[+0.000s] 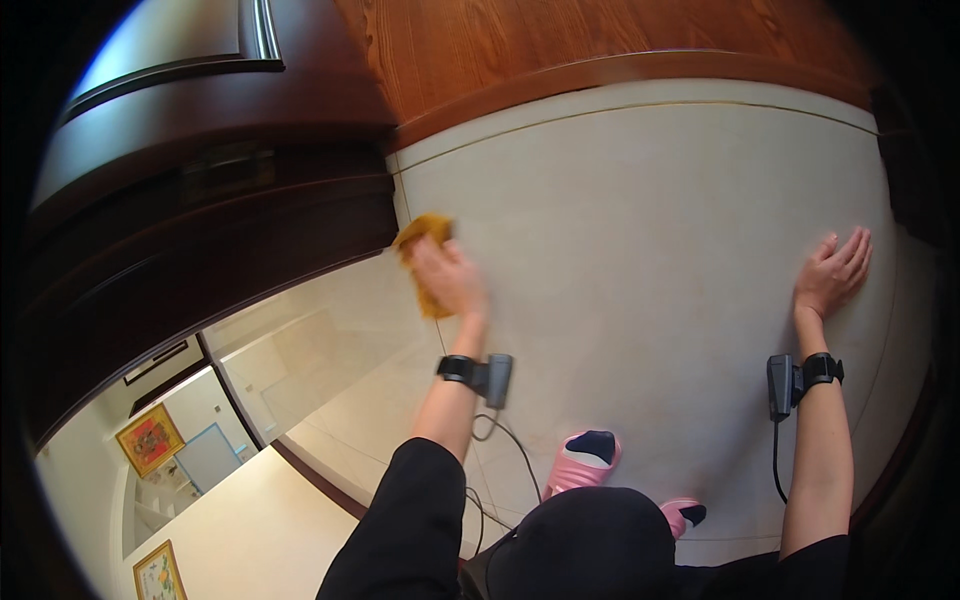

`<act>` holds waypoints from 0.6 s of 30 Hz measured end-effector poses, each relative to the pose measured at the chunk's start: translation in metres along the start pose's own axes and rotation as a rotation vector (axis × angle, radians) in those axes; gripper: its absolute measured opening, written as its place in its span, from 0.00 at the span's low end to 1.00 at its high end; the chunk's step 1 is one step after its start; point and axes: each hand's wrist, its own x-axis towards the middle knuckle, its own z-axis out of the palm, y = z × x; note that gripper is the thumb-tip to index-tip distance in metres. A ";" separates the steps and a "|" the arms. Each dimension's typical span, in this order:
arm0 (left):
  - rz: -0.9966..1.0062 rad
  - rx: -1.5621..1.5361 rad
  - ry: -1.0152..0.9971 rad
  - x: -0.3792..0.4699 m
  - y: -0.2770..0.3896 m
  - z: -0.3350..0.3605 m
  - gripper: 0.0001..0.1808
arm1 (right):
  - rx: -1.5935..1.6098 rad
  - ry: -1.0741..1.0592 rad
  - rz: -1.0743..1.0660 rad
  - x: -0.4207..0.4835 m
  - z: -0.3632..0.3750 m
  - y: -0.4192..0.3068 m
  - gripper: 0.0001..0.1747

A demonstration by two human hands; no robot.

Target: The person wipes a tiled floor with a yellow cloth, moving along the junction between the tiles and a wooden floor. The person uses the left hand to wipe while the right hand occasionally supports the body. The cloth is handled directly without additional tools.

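My left hand [451, 278] presses a yellow-brown cloth [427, 224] onto the pale floor tiles [615, 247], close to the lower end of a dark wooden door frame. The hand is slightly blurred, and part of the cloth is hidden beneath it. On the far right my right hand [834, 274] rests on the same tiled floor with nothing seen in it, its fingers slightly apart. Each forearm wears a black strap with a grey device [495, 381] and a cable.
Beyond the tiles runs the raised edge [637, 69] of a reddish-brown wood floor. A dark wooden door [315, 97] stands at the upper left. Pink slippers [583, 466] on my feet are below. Loose black cable [525, 450] lies by my left arm. Framed pictures [150, 440] hang at lower left.
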 end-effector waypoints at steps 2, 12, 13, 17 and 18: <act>0.353 -0.225 -0.035 -0.026 0.067 -0.010 0.28 | 0.019 -0.010 0.013 0.000 0.001 0.001 0.27; 0.927 -0.517 -0.501 -0.073 0.039 -0.048 0.30 | 0.017 -0.002 -0.027 0.001 0.004 0.008 0.26; 0.796 -0.382 -0.454 -0.060 0.003 -0.051 0.29 | 0.008 0.003 -0.028 0.001 0.004 0.009 0.26; 0.210 -0.083 -0.162 -0.012 -0.103 -0.055 0.26 | -0.013 -0.009 -0.014 0.001 0.004 0.009 0.26; 0.221 -0.050 -0.125 -0.004 -0.113 -0.049 0.27 | -0.014 0.013 -0.032 0.001 0.004 0.009 0.26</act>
